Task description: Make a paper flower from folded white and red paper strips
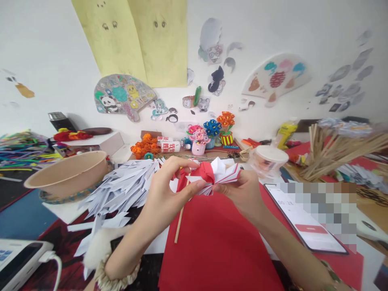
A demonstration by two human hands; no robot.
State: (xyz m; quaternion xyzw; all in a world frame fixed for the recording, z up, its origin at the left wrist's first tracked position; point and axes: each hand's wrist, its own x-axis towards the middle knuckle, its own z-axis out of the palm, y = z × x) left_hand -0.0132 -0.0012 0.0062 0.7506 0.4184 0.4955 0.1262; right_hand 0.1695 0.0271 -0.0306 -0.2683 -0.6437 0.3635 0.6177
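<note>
Filling the upper half of the frame, a white wall [169, 101] bears two decorated fans, one at upper left [121, 95] and one at upper right [275, 79]. Red paper [215, 242] covers the lower middle; a heap of white paper strips [121, 186] lies left of centre, beside a beige bowl [69, 178], and a smartphone [306, 218] rests at right.

The left hand [169, 184] and right hand [242, 194] meet near the centre, both pinching one pleated red-and-white paper piece [226, 173] between them. Its red part sits at the left hand's fingertips, while the white folds fan rightward into the right hand's grip.

The left forearm slants up from the lower left; its thumb reaches rightward along the piece's lower edge, and the index finger arches above. The right forearm rises from the lower right, thumb pressed under the folds, fingers curled behind their right end.

Smallest, a thin wooden stick [179, 224] slants below the left hand, over the red paper's left edge.
</note>
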